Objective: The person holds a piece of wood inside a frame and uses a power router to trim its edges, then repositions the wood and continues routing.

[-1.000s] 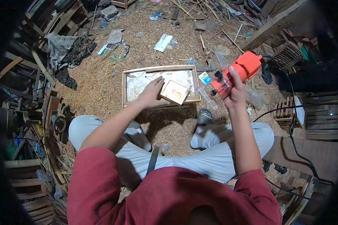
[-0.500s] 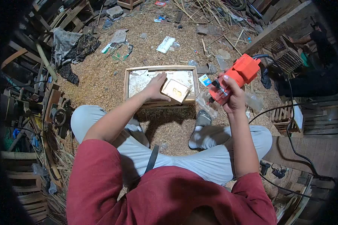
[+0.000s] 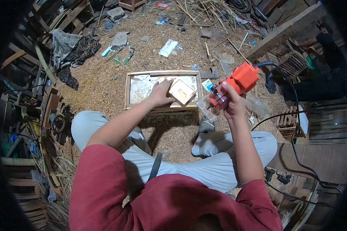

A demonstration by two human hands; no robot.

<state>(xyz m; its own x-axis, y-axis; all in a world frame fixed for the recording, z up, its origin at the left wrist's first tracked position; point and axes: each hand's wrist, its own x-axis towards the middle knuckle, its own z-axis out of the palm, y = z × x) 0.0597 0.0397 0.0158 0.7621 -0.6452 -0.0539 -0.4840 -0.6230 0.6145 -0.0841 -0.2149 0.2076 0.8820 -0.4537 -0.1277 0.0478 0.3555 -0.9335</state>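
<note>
My left hand [image 3: 161,93] is closed on the left edge of a small square wooden block [image 3: 182,92], whose top has a carved hollow. The block is over the right half of a shallow wooden-framed box [image 3: 140,107] with a pale, dusty surface. In my right hand [image 3: 235,101] is an orange power tool [image 3: 242,79] with a clear base, held above and right of the box. The tool's black cable [image 3: 293,86] runs off to the right. A blue and white packet [image 3: 208,85] lies beside the box's right edge.
Shavings cover the ground around the box. A white packet [image 3: 168,48] and a grey cloth [image 3: 65,46] lie farther out. Wooden crates [image 3: 287,61] stand at the right, near another person [image 3: 329,48]. Wood scraps line the left side.
The orange tool has moved slightly left and down, nearer the block. The block has turned a little, with my left hand still at its left edge.
</note>
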